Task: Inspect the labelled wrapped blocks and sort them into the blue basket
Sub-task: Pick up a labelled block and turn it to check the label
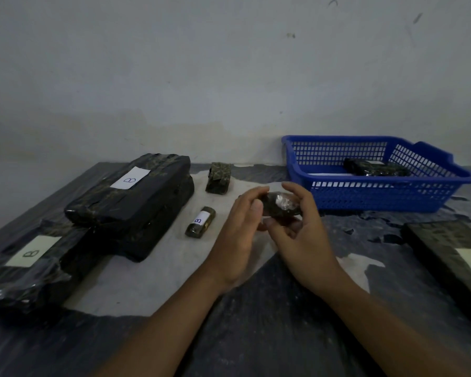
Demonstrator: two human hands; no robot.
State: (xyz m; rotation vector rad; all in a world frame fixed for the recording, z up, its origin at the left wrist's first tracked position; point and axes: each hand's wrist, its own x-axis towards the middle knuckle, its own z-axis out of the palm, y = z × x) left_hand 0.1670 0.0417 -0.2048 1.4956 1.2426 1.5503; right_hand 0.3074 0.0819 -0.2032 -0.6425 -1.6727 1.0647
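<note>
Both hands hold one small dark wrapped block above the table's middle; its label is not visible. My left hand curls its fingers over the block's left end. My right hand pinches its right end and underside. The blue basket stands just behind and to the right, with a dark wrapped block lying inside. A small block labelled B lies left of my hands, and another small block stands behind it.
Two large wrapped blocks labelled B sit at the left: one stacked block and one nearer block. A long labelled block lies at the right edge. The table is covered with dark plastic and a pale sheet. A wall stands behind.
</note>
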